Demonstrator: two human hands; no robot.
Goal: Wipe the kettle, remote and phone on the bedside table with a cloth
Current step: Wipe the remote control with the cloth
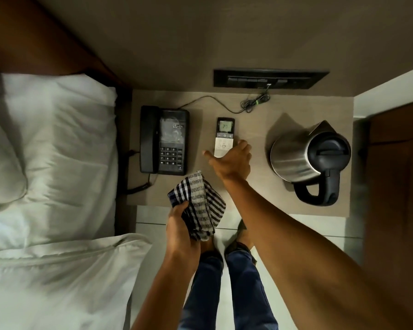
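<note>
On the bedside table (248, 194) lie a black desk phone (163, 140) at the left, a remote (224, 133) with a lit display in the middle, and a steel kettle (305, 160) with a black lid and handle at the right. My right hand (231, 161) hovers over the remote's near end, fingers spread, thumb out to the left, nothing gripped. Near the table's front edge, my left hand (181, 225) holds a bunched checked cloth (200, 203).
A black switch panel (270, 78) is set in the wall behind the table, with a coiled cable (253, 103) running to the phone. A bed with white pillows (50, 151) is at the left. A wooden door (396, 186) stands at the right. My legs and feet are below.
</note>
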